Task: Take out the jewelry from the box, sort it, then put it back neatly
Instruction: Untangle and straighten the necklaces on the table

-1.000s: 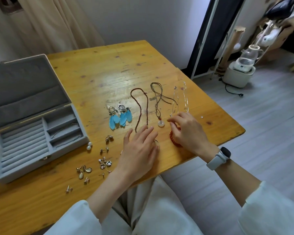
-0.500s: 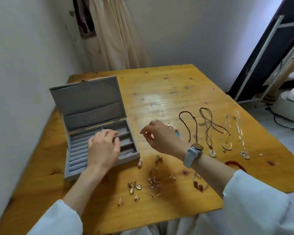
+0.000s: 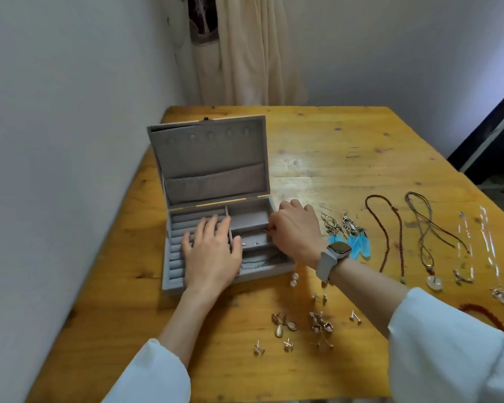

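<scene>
Jewelry box [image 3: 216, 170] stands open near the worktop's [image 3: 346, 158] left edge. Left hand [image 3: 213, 254] rests on the ring rolls, fingers straight and apart. Right hand [image 3: 296, 232] fingers pinch a thin chain [image 3: 252, 232] in the middle compartment.

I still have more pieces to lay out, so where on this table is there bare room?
Bare wood: the far half of the yellow wooden table beyond the open grey velvet jewelry box, and the near-left corner. Crowded: small metal earrings in front of the box, blue feather earrings and necklaces rightward.

Box [image 3: 216, 175] left on table [image 3: 346, 158] (necklaces [image 3: 425, 228] right).
</scene>
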`<state>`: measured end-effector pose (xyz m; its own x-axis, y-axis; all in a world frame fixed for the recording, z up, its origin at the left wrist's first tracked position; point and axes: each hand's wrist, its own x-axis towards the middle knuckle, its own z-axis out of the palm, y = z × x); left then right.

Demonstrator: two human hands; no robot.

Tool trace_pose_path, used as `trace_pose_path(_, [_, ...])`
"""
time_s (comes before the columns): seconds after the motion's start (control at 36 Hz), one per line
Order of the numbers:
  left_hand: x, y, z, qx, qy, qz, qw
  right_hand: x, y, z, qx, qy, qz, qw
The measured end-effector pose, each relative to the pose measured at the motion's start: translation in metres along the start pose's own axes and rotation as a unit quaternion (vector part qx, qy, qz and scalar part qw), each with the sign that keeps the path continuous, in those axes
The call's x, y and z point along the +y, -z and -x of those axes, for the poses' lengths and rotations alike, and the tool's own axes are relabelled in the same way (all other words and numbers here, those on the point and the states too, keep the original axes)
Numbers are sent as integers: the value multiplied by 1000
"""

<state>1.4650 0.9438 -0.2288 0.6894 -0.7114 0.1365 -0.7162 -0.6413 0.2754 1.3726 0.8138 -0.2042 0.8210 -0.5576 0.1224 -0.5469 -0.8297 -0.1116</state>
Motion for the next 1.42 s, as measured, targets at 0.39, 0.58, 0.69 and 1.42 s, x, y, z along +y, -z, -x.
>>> trace_pose_path(0.39, [-5, 7, 7, 31, -135, 141, 980, 30, -3, 3, 54, 5, -355, 933])
trace_pose_path(0.58, [-2, 15, 3, -47, -170, 100, 979, 34, 19, 16, 167, -9, -486, 858])
trace_pose_path(0.69, [5, 21, -3, -70, -212, 23, 974, 39, 22, 20, 176, -15, -499, 849])
trace_pose_path(1.42, [119, 46, 4, -215, -13, 612, 761, 132, 54, 101, 244, -87, -447, 856])
